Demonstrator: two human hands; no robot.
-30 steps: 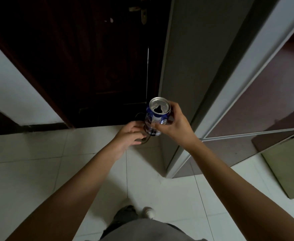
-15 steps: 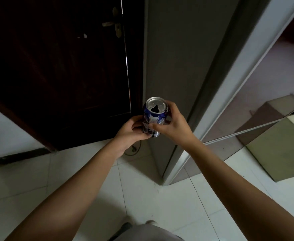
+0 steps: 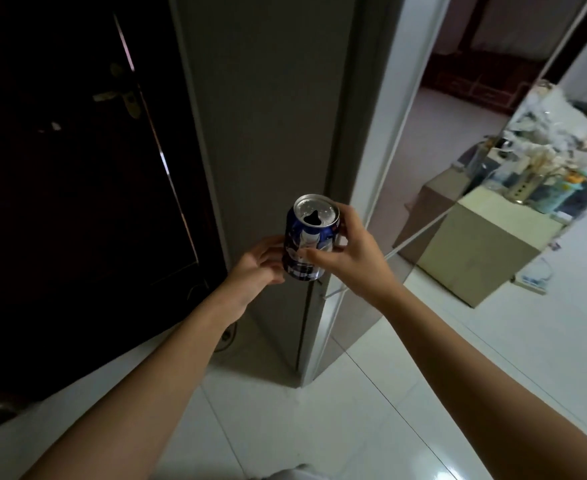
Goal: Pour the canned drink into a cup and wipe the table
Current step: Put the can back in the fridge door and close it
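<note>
A blue drink can (image 3: 307,242) with a silver top and an open mouth is held upright in front of me, at mid-frame. My right hand (image 3: 351,256) wraps around its right side, thumb across the front. My left hand (image 3: 259,263) touches the can's lower left side with curled fingers. No cup and no cloth are in view.
I stand on white floor tiles. A dark wooden door (image 3: 60,202) with a brass handle is at left, a grey wall corner (image 3: 268,133) straight ahead. At right, a beige cabinet (image 3: 475,251) carries several cluttered containers behind a white frame (image 3: 392,126).
The view has swung to the right: the dark door slid left and the room with the cabinet came into sight. Both hands keep the can in the same hold.
</note>
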